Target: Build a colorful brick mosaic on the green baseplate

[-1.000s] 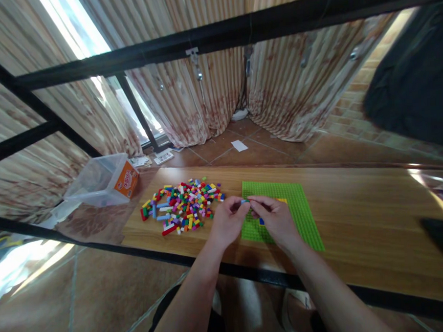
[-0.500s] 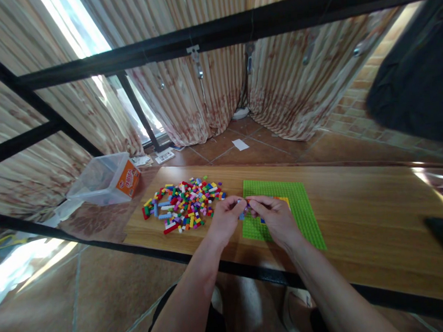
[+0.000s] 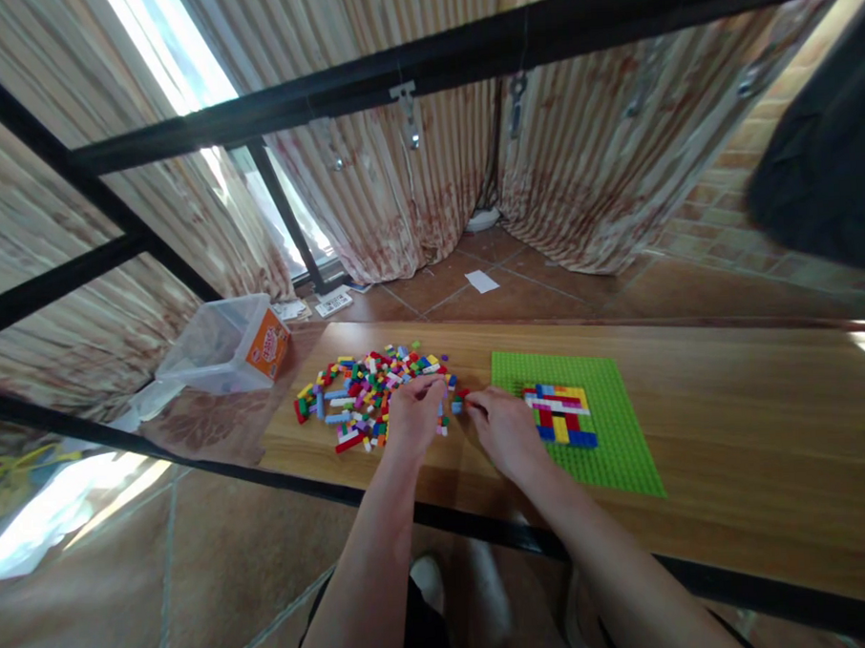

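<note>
A pile of small coloured bricks (image 3: 364, 394) lies on the wooden table (image 3: 730, 426). To its right sits a green baseplate (image 3: 608, 412) with a flat patch of joined bricks (image 3: 560, 414) on it. My left hand (image 3: 414, 418) rests at the right edge of the pile, fingers curled down onto the bricks. My right hand (image 3: 505, 431) lies just left of the baseplate, fingers bent toward the pile. A red brick (image 3: 461, 394) and a blue one lie between the two hands. What either hand holds is hidden.
A clear plastic tub with an orange label (image 3: 225, 347) stands at the table's far left. Black frame bars (image 3: 464, 60) cross overhead and along the table's near edge. Curtains hang behind, and papers lie on the tiled floor.
Both hands have moved left off the baseplate to the edge of the brick pile. The patch of joined bricks on the plate is now uncovered.
</note>
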A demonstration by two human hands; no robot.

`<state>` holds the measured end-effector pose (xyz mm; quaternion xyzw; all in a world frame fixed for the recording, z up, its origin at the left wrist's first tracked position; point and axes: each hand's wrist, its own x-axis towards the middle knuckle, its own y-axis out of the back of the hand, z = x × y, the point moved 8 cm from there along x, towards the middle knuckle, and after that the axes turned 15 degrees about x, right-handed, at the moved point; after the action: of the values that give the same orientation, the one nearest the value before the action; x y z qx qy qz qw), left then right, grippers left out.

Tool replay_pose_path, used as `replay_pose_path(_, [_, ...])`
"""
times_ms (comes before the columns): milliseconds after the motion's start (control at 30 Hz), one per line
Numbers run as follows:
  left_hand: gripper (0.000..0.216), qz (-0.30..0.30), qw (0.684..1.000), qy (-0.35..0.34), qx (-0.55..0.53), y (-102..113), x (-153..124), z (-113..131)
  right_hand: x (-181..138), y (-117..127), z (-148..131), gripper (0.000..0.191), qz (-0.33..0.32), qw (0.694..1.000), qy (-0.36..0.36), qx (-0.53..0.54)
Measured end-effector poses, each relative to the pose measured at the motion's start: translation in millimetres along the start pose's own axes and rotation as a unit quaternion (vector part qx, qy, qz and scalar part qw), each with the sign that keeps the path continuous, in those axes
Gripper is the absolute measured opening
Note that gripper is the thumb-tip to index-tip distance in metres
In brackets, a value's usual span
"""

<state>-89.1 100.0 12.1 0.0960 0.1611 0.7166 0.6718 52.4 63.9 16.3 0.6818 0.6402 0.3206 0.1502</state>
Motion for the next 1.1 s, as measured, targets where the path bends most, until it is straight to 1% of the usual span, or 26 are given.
replay_pose_path(100, [0.024, 0.001, 1.000, 0.011, 0.013, 0.8, -1.1, 0.5, 4.4, -1.9, 2.8, 0.020, 0.004, 1.000, -0.013, 0.015])
replay_pose_path(167, [0.025, -0.002, 1.000, 0.029, 0.009, 0.5, -2.3, 0.3, 6.3, 0.9, 4.5, 0.021, 0.022, 0.998, -0.019, 0.048])
replay_pose_path(233, [0.025, -0.010, 0.999, 0.053, -0.006, -1.9, -4.4, -0.6, 7.3, 6.7, 5.4, 0.022, 0.051, 0.993, -0.021, 0.105])
replay_pose_path(300, [0.025, -0.031, 0.996, 0.076, -0.034, -7.9, -7.5, -1.6, 8.0, 10.6, 7.4, 0.023, 0.069, 0.979, -0.033, 0.190])
replay_pose_path(367, [0.025, -0.058, 0.993, 0.083, -0.064, -16.3, -10.9, -0.7, 8.5, 9.3, 12.2, 0.030, 0.066, 0.949, -0.073, 0.298])
replay_pose_path(467, [0.023, -0.087, 0.990, 0.068, -0.093, -26.6, -14.3, 2.8, 7.5, 3.0, 17.0, 0.041, 0.056, 0.886, -0.142, 0.437])
replay_pose_path(500, [0.022, -0.093, 0.989, 0.061, -0.097, -29.0, -14.8, 4.2, 7.1, 2.1, 17.1, 0.043, 0.057, 0.870, -0.155, 0.464])
replay_pose_path(567, [0.021, -0.107, 0.988, 0.046, -0.100, -32.6, -15.4, 6.8, 6.5, 2.5, 16.7, 0.044, 0.062, 0.854, -0.165, 0.489])
replay_pose_path(700, [0.022, -0.136, 0.986, 0.030, -0.092, -36.2, -16.7, 10.1, 5.8, 6.1, 20.0, 0.043, 0.078, 0.847, -0.172, 0.497])
replay_pose_path(800, [0.024, -0.141, 0.986, 0.018, -0.089, -35.4, -18.4, 12.9, 6.8, 6.6, 21.8, 0.041, 0.071, 0.844, -0.166, 0.505])
replay_pose_path(933, [0.023, -0.165, 0.981, -0.010, -0.103, -37.1, -21.4, 19.7, 7.7, 3.9, 23.3, 0.038, 0.057, 0.821, -0.173, 0.541])
replay_pose_path(1000, [0.024, -0.174, 0.980, -0.013, -0.097, -36.9, -20.5, 19.3, 7.5, 1.9, 25.0, 0.038, 0.050, 0.817, -0.183, 0.544])
replay_pose_path(1033, [0.024, -0.169, 0.982, -0.011, -0.087, -34.9, -18.5, 17.2, 7.6, 1.3, 26.0, 0.037, 0.047, 0.822, -0.184, 0.537])
replay_pose_path(1067, [0.025, -0.156, 0.985, -0.007, -0.071, -30.6, -15.1, 14.1, 7.9, 1.2, 26.6, 0.036, 0.045, 0.834, -0.181, 0.519])
replay_pose_path(1100, [0.026, -0.135, 0.990, -0.004, -0.049, -24.4, -10.8, 10.3, 8.4, 1.9, 26.7, 0.035, 0.043, 0.854, -0.172, 0.489])
